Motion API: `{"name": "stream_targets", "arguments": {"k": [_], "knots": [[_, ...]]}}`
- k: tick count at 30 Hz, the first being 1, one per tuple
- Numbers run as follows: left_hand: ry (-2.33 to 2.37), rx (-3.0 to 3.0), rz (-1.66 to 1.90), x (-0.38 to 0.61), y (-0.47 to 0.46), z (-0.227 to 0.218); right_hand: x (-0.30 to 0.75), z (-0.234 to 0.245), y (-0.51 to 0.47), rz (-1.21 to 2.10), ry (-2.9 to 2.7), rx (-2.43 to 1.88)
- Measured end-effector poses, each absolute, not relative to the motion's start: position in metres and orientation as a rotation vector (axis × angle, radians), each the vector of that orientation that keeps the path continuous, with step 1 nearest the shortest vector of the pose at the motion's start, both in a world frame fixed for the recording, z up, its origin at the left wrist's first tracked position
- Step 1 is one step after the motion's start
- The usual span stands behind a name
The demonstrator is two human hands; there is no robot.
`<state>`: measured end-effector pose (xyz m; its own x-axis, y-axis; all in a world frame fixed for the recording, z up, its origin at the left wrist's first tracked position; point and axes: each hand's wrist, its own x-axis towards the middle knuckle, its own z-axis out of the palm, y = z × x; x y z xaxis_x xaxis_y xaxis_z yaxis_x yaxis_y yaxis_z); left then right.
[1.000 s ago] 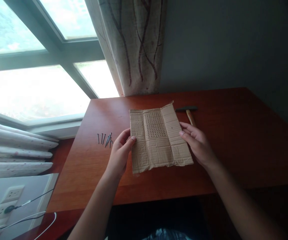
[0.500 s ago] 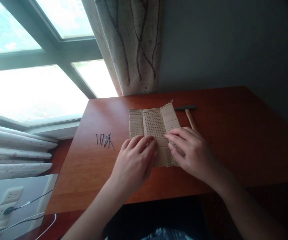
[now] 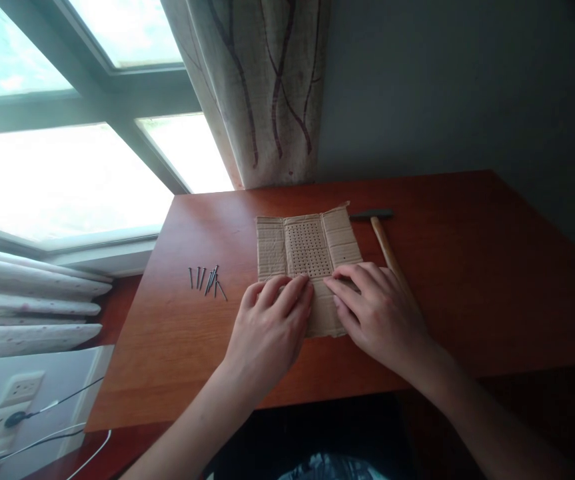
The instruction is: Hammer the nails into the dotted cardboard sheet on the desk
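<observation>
A creased piece of cardboard (image 3: 270, 245) lies on the table, with a grid of small holes punched in its middle panel. My left hand (image 3: 272, 320) is closed over its near left part, with bent fingers and the thumb drawn in at the fold below the holes. On the near right part rests my right hand (image 3: 380, 310), its fingers curled and its index finger and thumb against the cardboard. What lies under both palms is hidden. Left of the cardboard are several loose nails (image 3: 210, 281). A hammer (image 3: 381, 233) lies behind my right hand, its handle end partly covered.
The wooden table (image 3: 467, 280) reaches up to the grey wall and a patterned curtain (image 3: 267, 93). A bright window (image 3: 57, 180) is at the left. Below it, cords run from a wall socket (image 3: 22, 390) beside the table's left edge.
Both hands have shifted slightly towards me along the cardboard, and more of the hammer handle shows. The nails and hammer lie as before.
</observation>
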<state>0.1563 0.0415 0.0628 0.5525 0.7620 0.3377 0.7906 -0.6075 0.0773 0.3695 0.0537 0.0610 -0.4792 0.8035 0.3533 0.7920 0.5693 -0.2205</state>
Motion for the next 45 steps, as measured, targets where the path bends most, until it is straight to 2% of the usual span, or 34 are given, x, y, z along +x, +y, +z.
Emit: {"name": "stream_targets", "arguments": {"k": [5, 10, 12, 16, 19, 45], "knots": [[-1.391, -2.725, -0.562, 0.156, 0.041, 0.062, 0.371, 0.062, 0.055, 0.221, -2.226, -1.246], [-1.412, -2.731, -0.648, 0.155, 0.039, 0.060, 0.387, 0.058, 0.059, 0.361, -1.727, -1.393], [-1.402, -2.736, -0.664, 0.155, 0.039, 0.060, 0.395, 0.052, 0.062, 0.526, -1.585, -1.486], [-1.394, -2.741, -0.680, 0.154, 0.039, 0.062, 0.401, 0.039, 0.065, 1.077, -1.411, -1.501], [-1.410, -2.745, -0.692, 0.154, 0.039, 0.063, 0.397, 0.032, 0.064, 1.243, -1.245, -1.426], [-1.485, -2.736, -0.685, 0.160, 0.034, 0.062, 0.400, 0.022, 0.066, 1.347, -1.087, -1.352]]}}
